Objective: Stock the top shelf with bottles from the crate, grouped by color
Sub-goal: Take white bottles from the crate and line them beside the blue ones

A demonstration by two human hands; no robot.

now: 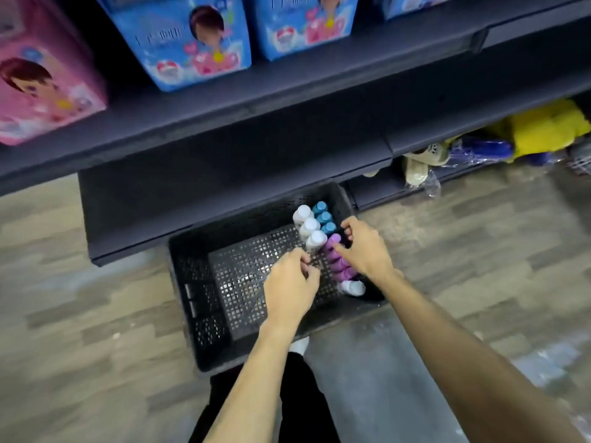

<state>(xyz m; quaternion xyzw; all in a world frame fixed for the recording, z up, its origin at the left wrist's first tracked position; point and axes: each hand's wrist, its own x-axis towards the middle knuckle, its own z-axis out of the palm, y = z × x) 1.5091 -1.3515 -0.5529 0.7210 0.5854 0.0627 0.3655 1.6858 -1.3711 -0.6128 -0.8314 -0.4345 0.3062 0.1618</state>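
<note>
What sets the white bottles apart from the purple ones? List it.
Caps: the white bottles show white tops, the purple bottles purple.
Place: three white sit left of the blue bottles; purple continue that blue row toward the person.
Contact: the right hand pinches a purple one; no white one is clearly held.
Both stand upright in the crate.

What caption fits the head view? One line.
Left hand and right hand reach into a crate; the right pinches a purple bottle beside white bottles and blue bottles.

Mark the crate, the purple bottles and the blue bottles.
crate point(200, 314), head view, on its left inner wall.
purple bottles point(339, 268), head view, on a bottle mid-row.
blue bottles point(324, 217), head view, on the middle cap.
</note>
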